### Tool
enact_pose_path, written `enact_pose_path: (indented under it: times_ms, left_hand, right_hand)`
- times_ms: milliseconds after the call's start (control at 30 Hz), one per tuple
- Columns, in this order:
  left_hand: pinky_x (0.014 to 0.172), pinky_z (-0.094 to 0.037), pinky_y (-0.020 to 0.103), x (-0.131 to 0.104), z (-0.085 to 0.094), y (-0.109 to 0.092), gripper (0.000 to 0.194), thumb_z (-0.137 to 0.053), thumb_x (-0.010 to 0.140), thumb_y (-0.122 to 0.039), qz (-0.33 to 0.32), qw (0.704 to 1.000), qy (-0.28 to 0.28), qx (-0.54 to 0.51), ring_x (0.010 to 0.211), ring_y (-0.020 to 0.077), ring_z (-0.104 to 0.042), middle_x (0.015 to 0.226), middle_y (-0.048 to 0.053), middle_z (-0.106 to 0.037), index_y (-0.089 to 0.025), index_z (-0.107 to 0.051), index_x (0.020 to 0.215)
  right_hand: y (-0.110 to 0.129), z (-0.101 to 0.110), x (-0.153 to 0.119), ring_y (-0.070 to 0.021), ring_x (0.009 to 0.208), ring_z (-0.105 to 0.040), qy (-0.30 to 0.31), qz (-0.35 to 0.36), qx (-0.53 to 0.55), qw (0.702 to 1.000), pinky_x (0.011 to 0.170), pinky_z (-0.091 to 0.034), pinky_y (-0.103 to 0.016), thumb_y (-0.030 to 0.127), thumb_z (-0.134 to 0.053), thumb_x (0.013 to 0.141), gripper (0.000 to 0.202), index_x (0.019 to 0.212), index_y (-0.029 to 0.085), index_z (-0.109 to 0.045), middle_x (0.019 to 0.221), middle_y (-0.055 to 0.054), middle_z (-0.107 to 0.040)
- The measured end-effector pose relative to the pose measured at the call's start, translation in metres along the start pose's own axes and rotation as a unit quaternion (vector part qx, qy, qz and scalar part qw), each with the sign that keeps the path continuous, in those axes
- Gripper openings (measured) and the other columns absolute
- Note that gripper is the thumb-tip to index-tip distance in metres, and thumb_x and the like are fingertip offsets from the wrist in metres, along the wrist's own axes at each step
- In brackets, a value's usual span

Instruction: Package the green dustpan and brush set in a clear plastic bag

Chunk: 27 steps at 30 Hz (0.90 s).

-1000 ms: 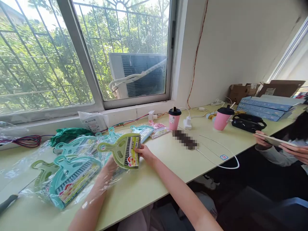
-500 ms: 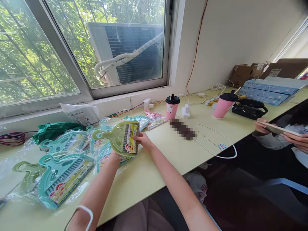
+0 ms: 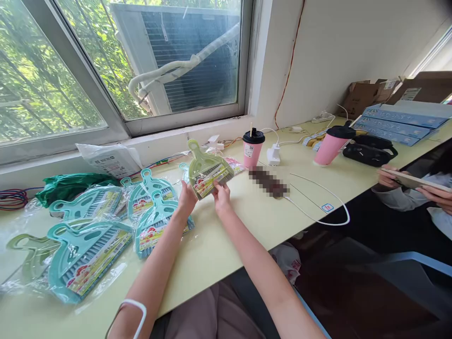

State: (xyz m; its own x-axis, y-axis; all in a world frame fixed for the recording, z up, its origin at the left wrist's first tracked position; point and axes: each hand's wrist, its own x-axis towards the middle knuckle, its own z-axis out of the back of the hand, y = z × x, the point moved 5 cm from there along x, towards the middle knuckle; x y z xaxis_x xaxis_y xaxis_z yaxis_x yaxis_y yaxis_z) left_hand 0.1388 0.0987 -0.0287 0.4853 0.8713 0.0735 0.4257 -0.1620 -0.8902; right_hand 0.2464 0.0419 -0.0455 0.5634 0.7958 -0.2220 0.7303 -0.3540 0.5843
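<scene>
While the right hand (image 3: 221,197) has its fingers closed on the lower edge of the green dustpan-and-brush set (image 3: 206,167), the left hand is at its left side (image 3: 187,201), fingers partly hidden, grip can't be told. Set is tilted, handle away, over the desk (image 3: 219,254), beyond the nearest teal set (image 3: 151,233). Step looks like positioning; next move probably calls for levelling, lowering, letting go.

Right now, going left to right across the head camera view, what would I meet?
Wire coil, green bundle, held green dustpan, first pink cup, white charger, second pink cup, blue boxes.
</scene>
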Motion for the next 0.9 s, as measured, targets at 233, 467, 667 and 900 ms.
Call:
enact_pose_path:
  times_ms: [233, 467, 667, 900]
  left_hand:
    - [0.067, -0.061, 0.033, -0.029, -0.004, -0.005, 0.062, -0.072, 0.068, -0.070, -0.054, 0.959, -0.079, 0.265, 0.084, 0.0247, -0.073, 0.091, 0.007, -0.073, -0.017, -0.067, 0.101]
    - [0.051, -0.054, 0.029, -0.043, -0.012, -0.004, 0.043, -0.065, 0.080, -0.057, -0.058, 0.930, -0.102, 0.349, 0.048, 0.0178, -0.066, 0.069, 0.009, -0.073, -0.015, -0.065, 0.073]
    - [0.052, -0.048, 0.028, -0.048, -0.019, -0.001, 0.039, -0.049, 0.091, -0.046, -0.064, 0.893, -0.043, 0.444, 0.043, 0.0140, -0.057, 0.067, 0.006, -0.074, -0.016, -0.073, 0.084]
    - [0.066, -0.045, 0.028, -0.055, -0.034, 0.000, 0.055, -0.038, 0.095, -0.056, -0.080, 0.836, 0.060, 0.540, 0.050, 0.0149, -0.054, 0.057, 0.003, -0.070, -0.019, -0.076, 0.082]
  right_hand:
    - [-0.002, 0.014, -0.001, -0.0154, 0.088, -0.072, -0.075, 0.018, 0.004, 0.997, 0.076, -0.060, -0.026, 0.021, -0.075, 0.072, 0.039, 0.109, 0.019, -0.065, 0.101, -0.005, -0.076]
    - [0.005, 0.013, -0.003, -0.0149, 0.091, -0.072, -0.076, 0.041, 0.004, 0.996, 0.082, -0.060, -0.025, 0.024, -0.078, 0.072, 0.042, 0.111, 0.018, -0.064, 0.105, -0.007, -0.075]
    - [0.017, 0.013, -0.002, -0.0146, 0.090, -0.072, -0.076, 0.075, -0.003, 0.994, 0.084, -0.060, -0.027, 0.029, -0.076, 0.076, 0.037, 0.109, 0.018, -0.065, 0.104, -0.007, -0.075]
    - [0.026, 0.023, 0.003, -0.0139, 0.084, -0.072, -0.107, 0.118, -0.024, 0.987, 0.079, -0.061, -0.026, 0.031, -0.072, 0.077, 0.036, 0.110, 0.019, -0.065, 0.095, -0.004, -0.075]
